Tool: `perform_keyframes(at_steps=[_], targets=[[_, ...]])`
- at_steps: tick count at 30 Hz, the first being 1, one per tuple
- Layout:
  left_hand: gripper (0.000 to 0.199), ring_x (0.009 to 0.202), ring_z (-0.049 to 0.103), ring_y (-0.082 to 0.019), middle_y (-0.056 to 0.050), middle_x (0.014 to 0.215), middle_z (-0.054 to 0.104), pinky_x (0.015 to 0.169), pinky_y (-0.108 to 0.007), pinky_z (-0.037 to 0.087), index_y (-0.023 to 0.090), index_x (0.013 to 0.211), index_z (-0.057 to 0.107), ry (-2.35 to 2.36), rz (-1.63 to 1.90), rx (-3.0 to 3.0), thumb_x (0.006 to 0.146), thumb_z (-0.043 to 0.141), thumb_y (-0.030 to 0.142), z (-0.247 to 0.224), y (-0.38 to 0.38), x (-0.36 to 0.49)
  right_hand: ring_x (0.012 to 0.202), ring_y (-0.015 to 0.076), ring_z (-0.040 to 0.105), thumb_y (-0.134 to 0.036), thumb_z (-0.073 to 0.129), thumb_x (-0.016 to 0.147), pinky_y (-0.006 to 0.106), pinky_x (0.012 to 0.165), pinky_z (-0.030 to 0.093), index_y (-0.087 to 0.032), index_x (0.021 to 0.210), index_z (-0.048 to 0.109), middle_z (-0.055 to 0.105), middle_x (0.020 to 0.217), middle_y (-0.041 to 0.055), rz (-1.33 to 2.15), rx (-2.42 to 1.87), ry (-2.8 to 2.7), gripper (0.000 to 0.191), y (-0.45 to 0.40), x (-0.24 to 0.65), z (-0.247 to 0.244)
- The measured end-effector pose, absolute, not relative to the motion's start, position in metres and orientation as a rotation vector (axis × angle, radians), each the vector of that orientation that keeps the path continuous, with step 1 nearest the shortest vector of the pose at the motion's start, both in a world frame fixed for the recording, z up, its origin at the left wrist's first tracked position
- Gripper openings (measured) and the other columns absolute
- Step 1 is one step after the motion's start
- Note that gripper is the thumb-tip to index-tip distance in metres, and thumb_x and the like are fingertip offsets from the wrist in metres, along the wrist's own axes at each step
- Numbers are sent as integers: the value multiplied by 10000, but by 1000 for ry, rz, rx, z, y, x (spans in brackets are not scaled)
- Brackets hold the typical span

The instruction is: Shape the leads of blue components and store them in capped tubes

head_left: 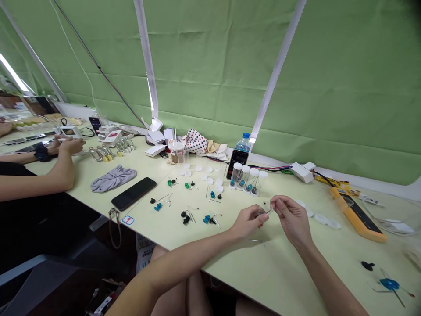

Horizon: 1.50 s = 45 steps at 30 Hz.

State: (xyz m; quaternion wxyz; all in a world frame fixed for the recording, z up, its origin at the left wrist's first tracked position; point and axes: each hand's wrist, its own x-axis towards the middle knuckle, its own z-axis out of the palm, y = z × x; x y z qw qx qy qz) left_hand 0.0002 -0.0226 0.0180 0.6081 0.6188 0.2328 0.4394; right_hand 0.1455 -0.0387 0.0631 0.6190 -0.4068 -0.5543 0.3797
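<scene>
I watch the left hand [251, 218] and the right hand [291, 217] from afar, meeting in mid-air above the table [286, 272]. Thumb and fingers of the left are closed on a slender piece [269, 211], and the right's fingertips look pinched together on its other end. The piece spans the small gap between them; it is too small for me to tell exactly what it is.

Just below the left hand, on the near side, lies a bent metal rod [257, 240]. If that wrist drops, I judge it could sweep the rod toward the table edge. A slip of either pinch could let the piece fall and roll, since the grip is only at the tips.

To the left of the left hand sits a blue fitting [206, 218] with rods and black parts close by; a careless forearm could mix these with the neighbouring sets. Just beyond the right hand, to its right, are white caps [331, 222], light enough to scatter if brushed.

Beyond the left hand stand capped clear tubes [242, 180] in a row, upright and narrow; a long reach over them might topple one against the phone [237, 162] propped behind.
</scene>
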Motion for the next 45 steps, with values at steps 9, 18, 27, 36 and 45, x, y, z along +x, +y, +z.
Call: perform_keyframes(at_steps=[9,18,27,36,45], targets=[[564,657,441,-115,-35,714,490,637,-249,348,122,855,536,499,1059,1428,830,286,628,20,-20,-3,547,99,390,-375,543,838,272,522,371,-218,945,653,561,972,63,748,-1013,-1395,219,-42,143,66],[631,572,451,-116,-34,603,489,635,-265,347,104,826,598,404,1054,1345,843,241,624,22,-14,-4,679,167,539,-316,537,846,312,625,438,-226,903,648,621,858,53,413,-1102,-1463,155,-47,144,66],[711,530,436,-115,-34,583,488,580,-269,341,97,838,613,393,925,1318,798,228,693,23,-16,-6,808,211,547,-256,519,858,355,705,431,-254,814,667,556,870,65,167,-1036,-1800,154,-47,149,73],[723,541,456,-118,-41,589,497,584,-271,351,89,827,611,394,986,1263,793,225,699,23,-12,-6,847,221,508,-363,416,895,367,724,424,-245,993,642,479,927,77,210,-1032,-1812,273,-48,154,65],[669,528,441,-115,-33,561,489,563,-262,334,92,825,616,384,989,1319,814,264,661,21,-10,-7,856,227,489,-450,376,896,342,657,424,-238,946,644,458,936,83,337,-1044,-1752,345,-47,154,63]])
